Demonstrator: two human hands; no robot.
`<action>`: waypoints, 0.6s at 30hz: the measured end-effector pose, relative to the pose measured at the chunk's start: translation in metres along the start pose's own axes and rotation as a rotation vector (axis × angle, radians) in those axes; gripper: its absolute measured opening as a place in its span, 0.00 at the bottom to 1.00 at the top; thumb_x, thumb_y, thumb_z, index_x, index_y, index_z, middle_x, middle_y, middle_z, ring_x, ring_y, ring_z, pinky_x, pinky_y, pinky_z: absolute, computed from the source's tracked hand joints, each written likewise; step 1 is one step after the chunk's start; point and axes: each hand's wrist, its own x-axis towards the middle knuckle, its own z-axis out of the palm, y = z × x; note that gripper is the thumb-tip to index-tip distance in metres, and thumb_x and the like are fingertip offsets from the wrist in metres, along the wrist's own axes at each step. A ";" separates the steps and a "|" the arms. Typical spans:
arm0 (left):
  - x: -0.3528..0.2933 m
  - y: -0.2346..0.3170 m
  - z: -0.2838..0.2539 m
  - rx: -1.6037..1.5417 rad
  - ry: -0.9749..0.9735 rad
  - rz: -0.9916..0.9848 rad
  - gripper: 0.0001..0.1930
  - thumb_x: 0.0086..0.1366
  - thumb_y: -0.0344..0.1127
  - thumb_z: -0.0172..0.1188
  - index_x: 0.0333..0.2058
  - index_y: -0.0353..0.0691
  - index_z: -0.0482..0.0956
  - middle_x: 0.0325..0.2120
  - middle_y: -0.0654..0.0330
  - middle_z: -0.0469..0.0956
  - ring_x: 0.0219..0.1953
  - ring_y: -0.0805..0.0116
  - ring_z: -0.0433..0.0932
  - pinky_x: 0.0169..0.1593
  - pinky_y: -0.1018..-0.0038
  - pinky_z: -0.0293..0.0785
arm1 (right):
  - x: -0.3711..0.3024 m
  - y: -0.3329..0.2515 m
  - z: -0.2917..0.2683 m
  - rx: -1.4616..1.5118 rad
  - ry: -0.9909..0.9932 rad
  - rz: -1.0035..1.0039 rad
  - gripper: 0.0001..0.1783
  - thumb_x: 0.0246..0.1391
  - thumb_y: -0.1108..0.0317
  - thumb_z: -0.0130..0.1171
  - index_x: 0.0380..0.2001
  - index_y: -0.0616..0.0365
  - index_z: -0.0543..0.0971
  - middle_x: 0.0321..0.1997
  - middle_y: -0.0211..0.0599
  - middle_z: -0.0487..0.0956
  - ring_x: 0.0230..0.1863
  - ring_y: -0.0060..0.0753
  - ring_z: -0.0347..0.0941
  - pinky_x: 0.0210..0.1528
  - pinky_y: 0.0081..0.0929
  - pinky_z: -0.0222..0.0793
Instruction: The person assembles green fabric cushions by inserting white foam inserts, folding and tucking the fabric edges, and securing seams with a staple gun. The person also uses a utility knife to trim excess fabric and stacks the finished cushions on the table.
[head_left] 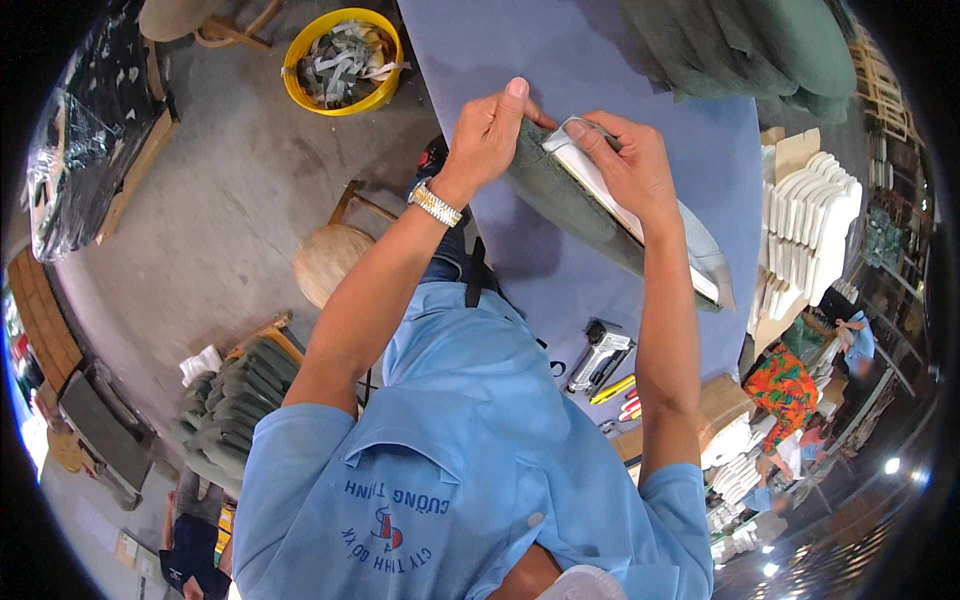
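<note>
Cloth point(562, 198), one o'clock: your right fingers point(612, 123) pinch its end; whether your left fingers point(540, 116) grip it, I can't tell.

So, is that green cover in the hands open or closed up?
The green cover is open on top: a long white strip shows between its edges, and the right hand grips the far end. Its underside is hidden.

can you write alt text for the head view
The right hand grips one end of a green fabric piece, white inside, over a blue table; the left hand is at the same end. A stapler lies on the table.
</note>
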 end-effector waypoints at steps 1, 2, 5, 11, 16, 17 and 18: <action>0.001 0.000 0.000 0.024 -0.014 0.005 0.33 0.81 0.52 0.40 0.31 0.31 0.85 0.24 0.58 0.82 0.30 0.73 0.77 0.39 0.73 0.74 | 0.002 0.000 -0.001 -0.052 -0.002 -0.015 0.16 0.62 0.55 0.63 0.35 0.58 0.86 0.25 0.43 0.82 0.25 0.42 0.75 0.32 0.35 0.70; 0.001 0.001 -0.001 0.003 -0.003 0.014 0.31 0.80 0.52 0.43 0.32 0.31 0.85 0.23 0.58 0.82 0.30 0.73 0.77 0.39 0.73 0.73 | 0.005 0.000 -0.001 -0.104 -0.003 -0.029 0.17 0.62 0.53 0.63 0.34 0.58 0.86 0.24 0.43 0.82 0.24 0.42 0.74 0.31 0.35 0.69; -0.008 0.016 -0.001 0.039 0.000 0.108 0.25 0.77 0.50 0.51 0.33 0.32 0.83 0.23 0.59 0.80 0.29 0.73 0.75 0.38 0.73 0.73 | 0.015 0.000 -0.001 -0.145 -0.086 0.036 0.21 0.61 0.49 0.62 0.32 0.58 0.86 0.22 0.43 0.81 0.22 0.40 0.73 0.29 0.36 0.67; -0.010 0.043 -0.016 0.276 -0.157 -0.009 0.18 0.70 0.45 0.62 0.30 0.34 0.79 0.20 0.61 0.75 0.24 0.77 0.70 0.30 0.74 0.68 | 0.000 0.005 0.013 0.006 0.142 -0.135 0.12 0.56 0.59 0.68 0.39 0.54 0.85 0.38 0.40 0.84 0.34 0.42 0.79 0.38 0.35 0.73; -0.002 0.036 -0.016 0.225 -0.194 -0.139 0.16 0.72 0.42 0.60 0.28 0.36 0.76 0.21 0.74 0.66 0.26 0.84 0.61 0.29 0.79 0.58 | -0.031 0.005 -0.008 -0.235 0.132 -0.499 0.14 0.53 0.65 0.71 0.43 0.51 0.84 0.58 0.35 0.81 0.54 0.47 0.79 0.53 0.37 0.77; -0.004 0.034 -0.016 0.204 -0.183 -0.133 0.17 0.73 0.42 0.60 0.27 0.36 0.75 0.21 0.74 0.65 0.26 0.84 0.60 0.29 0.79 0.58 | -0.031 0.005 -0.006 -0.235 0.102 -0.485 0.14 0.54 0.64 0.71 0.44 0.50 0.84 0.58 0.35 0.81 0.54 0.48 0.79 0.53 0.37 0.77; -0.005 0.032 -0.016 0.180 -0.174 -0.123 0.18 0.73 0.42 0.59 0.27 0.37 0.74 0.21 0.74 0.64 0.26 0.84 0.60 0.29 0.79 0.58 | -0.029 0.005 -0.006 -0.239 0.075 -0.470 0.14 0.54 0.64 0.70 0.44 0.50 0.83 0.58 0.35 0.81 0.53 0.48 0.79 0.53 0.38 0.77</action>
